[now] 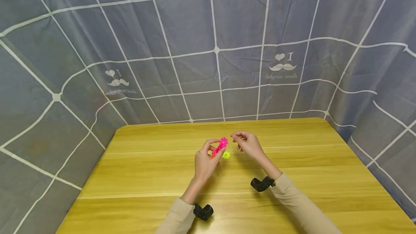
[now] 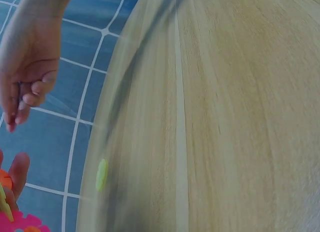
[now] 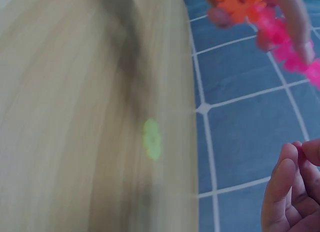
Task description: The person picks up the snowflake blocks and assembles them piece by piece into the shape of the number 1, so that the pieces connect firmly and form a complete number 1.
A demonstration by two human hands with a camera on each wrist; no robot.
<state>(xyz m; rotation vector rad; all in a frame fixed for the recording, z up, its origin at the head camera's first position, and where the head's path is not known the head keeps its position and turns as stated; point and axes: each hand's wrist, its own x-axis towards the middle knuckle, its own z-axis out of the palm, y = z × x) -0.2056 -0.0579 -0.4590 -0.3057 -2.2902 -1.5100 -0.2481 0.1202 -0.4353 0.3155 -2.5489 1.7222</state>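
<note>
My left hand (image 1: 205, 161) grips a joined string of flower-shaped plastic discs (image 1: 223, 142). In the right wrist view the string shows an orange disc part (image 3: 240, 4) followed by several pink ones. A yellow piece (image 2: 6, 204) also shows in it in the left wrist view. My right hand (image 1: 248, 144) hovers just right of the string's pink end, apart from it. Its fingers are loosely bent, thumb near the index finger, and I see nothing held. A loose yellow-green notched disc (image 1: 226, 155) lies on the table beyond the left hand.
Both hands are over a wood-grain table (image 1: 146, 169). A small orange spot (image 1: 206, 182) shows beside the left wrist, mostly hidden. Grey curtains with white grid lines (image 1: 195, 75) hang behind and at the sides. Black cameras (image 1: 203, 212) sit on both wrists.
</note>
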